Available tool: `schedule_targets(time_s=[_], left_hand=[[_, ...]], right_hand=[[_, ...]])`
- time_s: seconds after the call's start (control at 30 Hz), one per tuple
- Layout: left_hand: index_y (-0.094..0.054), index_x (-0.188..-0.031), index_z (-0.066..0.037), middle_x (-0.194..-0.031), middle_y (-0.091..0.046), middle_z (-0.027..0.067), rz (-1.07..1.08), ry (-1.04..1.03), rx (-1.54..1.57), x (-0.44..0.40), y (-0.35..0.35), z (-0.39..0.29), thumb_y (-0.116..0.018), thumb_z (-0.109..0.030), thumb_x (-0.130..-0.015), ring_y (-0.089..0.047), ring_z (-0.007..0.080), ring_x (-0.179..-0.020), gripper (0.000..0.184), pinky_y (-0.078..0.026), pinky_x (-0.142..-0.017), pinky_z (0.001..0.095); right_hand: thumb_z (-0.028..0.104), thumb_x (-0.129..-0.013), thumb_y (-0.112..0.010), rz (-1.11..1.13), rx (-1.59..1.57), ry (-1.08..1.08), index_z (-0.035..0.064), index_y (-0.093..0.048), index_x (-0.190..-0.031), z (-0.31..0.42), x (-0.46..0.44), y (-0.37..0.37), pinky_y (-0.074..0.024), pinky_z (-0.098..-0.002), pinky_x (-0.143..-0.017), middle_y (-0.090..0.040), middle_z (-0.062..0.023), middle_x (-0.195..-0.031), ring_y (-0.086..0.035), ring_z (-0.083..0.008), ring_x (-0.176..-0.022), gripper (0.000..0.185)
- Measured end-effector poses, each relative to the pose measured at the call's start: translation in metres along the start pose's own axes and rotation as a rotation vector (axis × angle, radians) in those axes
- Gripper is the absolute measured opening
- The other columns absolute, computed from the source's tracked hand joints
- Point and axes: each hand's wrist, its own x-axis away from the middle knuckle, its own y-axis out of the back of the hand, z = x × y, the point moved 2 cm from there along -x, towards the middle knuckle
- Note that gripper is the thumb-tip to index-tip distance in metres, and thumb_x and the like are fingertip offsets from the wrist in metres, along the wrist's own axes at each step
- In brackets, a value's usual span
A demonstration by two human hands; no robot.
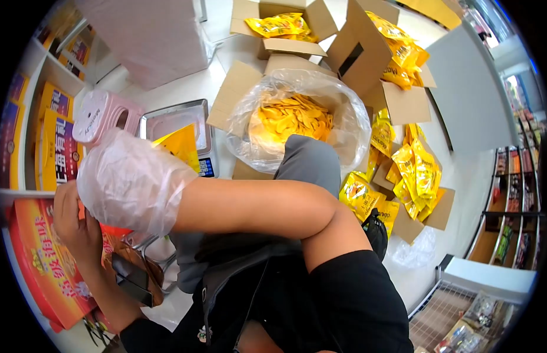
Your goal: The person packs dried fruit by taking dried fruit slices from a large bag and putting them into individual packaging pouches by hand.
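"Head view: hands?"
"Plastic-wrapped right hand [117, 176], just left of the scale [178, 115]; grip cannot be told (the wrapping blurs the fingers). Bare left hand [77, 219], fingers bent, farther left of the scale; whether it grasps anything cannot be told."
"Goods?"
"Yellow pouch [187, 144] over the scale, partly hidden; orange slices [294, 117] heaped in the plastic-lined carton [231, 94] right of the scale."

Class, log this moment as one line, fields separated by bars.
left hand: at translucent plastic covering over right hand | right hand: grip unclear | flat orange slices: inside clear plastic bag
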Motion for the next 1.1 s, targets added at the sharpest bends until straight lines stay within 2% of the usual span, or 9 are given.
schedule_targets(time_s=[0.13, 0.27, 0.37, 0.43, 0.53, 0.7, 0.87, 1.0, 1.1], left_hand=[[-0.058, -0.096, 0.004, -0.094, -0.060, 0.0160, -0.003, 0.003, -0.033, -0.001, 0.001, -0.004, -0.061, 0.005, -0.081, -0.059, 0.0333, -0.087, 0.016, -0.046, -0.080, 0.0364], [-0.059, -0.095, 0.003, -0.091, -0.060, 0.0136, -0.015, 0.205, 0.061, 0.005, -0.001, 0.015, -0.061, 0.004, -0.086, -0.060, 0.0263, -0.083, 0.010, -0.047, -0.076, 0.0321], [-0.059, -0.095, 0.003, -0.090, -0.060, 0.0126, -0.004, 0.174, 0.048, 0.000, -0.004, 0.010, -0.061, 0.002, -0.087, -0.059, 0.0236, -0.082, 0.008, -0.047, -0.075, 0.0305], [-0.060, -0.095, 0.003, -0.090, -0.061, 0.0120, 0.003, 0.147, 0.041, -0.001, -0.003, 0.007, -0.062, 0.002, -0.086, -0.059, 0.0236, -0.082, 0.009, -0.046, -0.075, 0.0298], [-0.060, -0.094, 0.003, -0.090, -0.061, 0.0118, -0.007, 0.274, 0.066, 0.005, 0.002, 0.016, -0.062, 0.001, -0.086, -0.059, 0.0241, -0.082, 0.009, -0.046, -0.075, 0.0296], [-0.061, -0.094, 0.002, -0.089, -0.061, 0.0112, -0.009, 0.203, 0.048, 0.012, 0.002, 0.022, -0.063, -0.001, -0.087, -0.059, 0.0238, -0.083, 0.008, -0.045, -0.074, 0.0299], [-0.062, -0.094, 0.000, -0.090, -0.062, 0.0117, -0.017, 0.231, -0.038, 0.016, 0.009, 0.026, -0.064, -0.002, -0.086, -0.060, 0.0250, -0.084, 0.009, -0.045, -0.078, 0.0324], [-0.064, -0.094, -0.003, -0.096, -0.063, 0.0129, 0.081, 0.269, -0.039, 0.004, 0.014, 0.014, -0.069, -0.004, -0.078, -0.060, 0.0295, -0.091, 0.017, -0.044, -0.085, 0.0366], [-0.065, -0.093, -0.007, -0.095, -0.063, 0.0105, 0.006, -0.013, -0.193, -0.030, 0.004, -0.035, -0.072, -0.006, -0.073, -0.060, 0.0280, -0.091, 0.021, -0.044, -0.082, 0.0363]], right_hand=[[0.023, -0.074, -0.062, 0.309, 0.068, -0.016, 0.0093, -0.068, -0.077, -0.006, -0.008, 0.012, -0.0472, -0.0381, -0.068, -0.066, -0.0053, -0.075, -0.064, -0.0239, -0.072, 0.015], [0.022, -0.074, -0.062, 0.153, -0.044, -0.113, 0.0090, -0.070, -0.080, -0.025, -0.001, 0.015, -0.0501, -0.0364, -0.071, -0.066, -0.0073, -0.074, -0.065, -0.0248, -0.070, 0.017], [0.022, -0.074, -0.058, 0.352, 0.047, -0.083, 0.0078, -0.065, -0.084, -0.026, -0.001, 0.019, -0.0483, -0.0370, -0.075, -0.063, -0.0087, -0.079, -0.062, -0.0274, -0.076, 0.019], [0.021, -0.075, -0.058, 0.439, -0.125, -0.185, 0.0064, -0.065, -0.088, -0.033, -0.002, 0.023, -0.0487, -0.0378, -0.076, -0.064, -0.0105, -0.084, -0.062, -0.0279, -0.080, 0.021], [0.020, -0.078, -0.059, 0.317, -0.029, -0.162, 0.0052, -0.064, -0.096, -0.043, -0.001, 0.049, -0.0490, -0.0381, -0.080, -0.064, -0.0125, -0.091, -0.061, -0.0284, -0.086, 0.024], [0.019, -0.080, -0.059, 0.263, -0.056, -0.134, 0.0045, -0.063, -0.103, -0.042, 0.009, 0.044, -0.0482, -0.0378, -0.086, -0.063, -0.0145, -0.099, -0.061, -0.0286, -0.094, 0.028], [0.016, -0.076, -0.060, 0.383, 0.015, -0.182, 0.0064, -0.070, -0.080, -0.061, -0.007, 0.076, -0.0546, -0.0368, -0.061, -0.065, -0.0111, -0.068, -0.067, -0.0282, -0.066, 0.014], [0.020, -0.083, -0.061, 0.429, -0.011, -0.139, 0.0076, -0.064, -0.081, -0.060, -0.004, 0.069, -0.0501, -0.0381, -0.069, -0.063, -0.0109, -0.079, -0.062, -0.0286, -0.074, 0.013], [0.018, -0.079, -0.065, 0.483, 0.114, -0.097, 0.0081, -0.064, -0.081, -0.051, -0.011, 0.064, -0.0494, -0.0394, -0.063, -0.059, -0.0093, -0.070, -0.061, -0.0285, -0.066, 0.010]])
